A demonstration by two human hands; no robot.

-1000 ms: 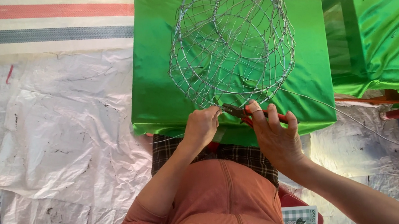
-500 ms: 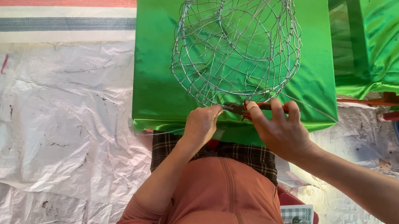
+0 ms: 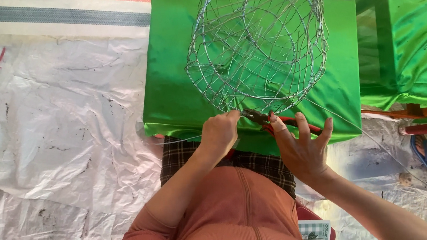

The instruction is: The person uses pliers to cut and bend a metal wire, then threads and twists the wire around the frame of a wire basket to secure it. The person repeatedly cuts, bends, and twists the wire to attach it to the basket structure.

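A round wire basket (image 3: 261, 45), silvery, open-meshed and unfinished, is laid on its side on green cloth. Red-handled pliers (image 3: 269, 120) are held at its near rim, with loose wire trailing right.

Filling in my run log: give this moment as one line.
left hand: pinching wire basket rim | right hand: gripping red-handled pliers at rim | basket on green cloth

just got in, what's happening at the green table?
A person is working on a round wire-mesh basket that sits on a table covered with green cloth. The left hand pinches the wire at the basket's near rim. The right hand grips red-handled pliers, whose tip meets the rim right beside the left hand. A loose wire trails off to the right. A white tarp covers the ground.
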